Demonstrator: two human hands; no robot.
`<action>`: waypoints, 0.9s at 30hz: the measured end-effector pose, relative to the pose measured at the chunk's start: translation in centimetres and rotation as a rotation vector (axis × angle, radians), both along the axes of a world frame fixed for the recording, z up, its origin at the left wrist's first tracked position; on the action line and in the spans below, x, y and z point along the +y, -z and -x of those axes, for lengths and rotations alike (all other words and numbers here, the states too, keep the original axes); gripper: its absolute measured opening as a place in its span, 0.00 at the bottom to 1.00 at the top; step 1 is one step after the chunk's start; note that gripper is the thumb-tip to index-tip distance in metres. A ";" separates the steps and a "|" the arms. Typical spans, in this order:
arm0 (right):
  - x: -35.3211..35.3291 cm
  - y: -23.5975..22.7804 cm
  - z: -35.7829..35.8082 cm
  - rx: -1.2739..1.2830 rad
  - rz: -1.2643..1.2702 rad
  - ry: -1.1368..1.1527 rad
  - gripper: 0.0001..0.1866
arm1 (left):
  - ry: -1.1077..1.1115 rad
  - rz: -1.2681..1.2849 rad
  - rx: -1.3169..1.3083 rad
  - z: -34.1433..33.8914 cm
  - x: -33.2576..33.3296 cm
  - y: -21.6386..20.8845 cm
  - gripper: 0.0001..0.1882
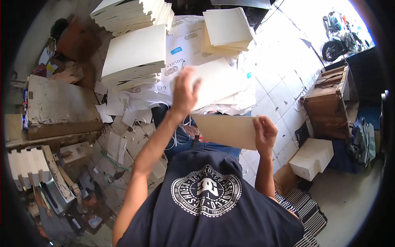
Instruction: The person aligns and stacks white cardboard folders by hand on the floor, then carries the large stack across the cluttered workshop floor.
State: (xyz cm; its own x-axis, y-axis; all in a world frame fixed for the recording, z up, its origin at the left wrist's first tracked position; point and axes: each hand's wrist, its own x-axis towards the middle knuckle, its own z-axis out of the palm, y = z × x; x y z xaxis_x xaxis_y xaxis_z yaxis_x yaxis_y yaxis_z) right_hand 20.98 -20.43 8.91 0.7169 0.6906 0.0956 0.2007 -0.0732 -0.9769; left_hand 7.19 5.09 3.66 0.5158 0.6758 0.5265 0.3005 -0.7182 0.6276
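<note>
- Right hand (265, 133) closed now, thumb and fingers pinching the right-hand edge of a cream sheet (226, 131); a firm little grip near the upper corner.
- The sheet itself hangs just in front of the person's dark T-shirt (201, 185), over the lap, its broad face showing and its far left end free of any fingers.
- And the left hand (185, 92), blurred, is up and open: thumb parted from the fingers, nothing seen in its grasp. It's over the left edge of the loose white sheets (218, 82); whether it touches them, I can't tell.
- Those sheets lie in a slightly fanned pile at the near side of a printed white covering (187, 31), just beyond the held sheet.
- Further out on that covering, a squared-up stack (228, 29) sits at the far right, while a thick stack (135, 51) rises at the left, another tall stack (131, 16) right behind it.
- Wider now: a worn box (61, 107) on the left; over on the right, a wooden cabinet (329, 99), a pale block of paper (312, 158) below it, and a motorcycle (341, 41) out in the bright light, well apart from the work.
</note>
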 end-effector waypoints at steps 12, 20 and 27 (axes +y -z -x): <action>1.6 -0.6 3.0 0.046 0.066 -0.162 0.09 | -0.070 0.033 0.089 1.2 0.3 -1.1 0.12; -0.8 -0.1 2.3 0.030 -0.021 -0.138 0.09 | -0.045 0.015 0.202 1.2 8.0 6.3 0.12; 0.2 -0.7 3.5 0.090 -0.069 -0.205 0.10 | -0.129 -0.219 -0.035 1.1 7.7 5.1 0.09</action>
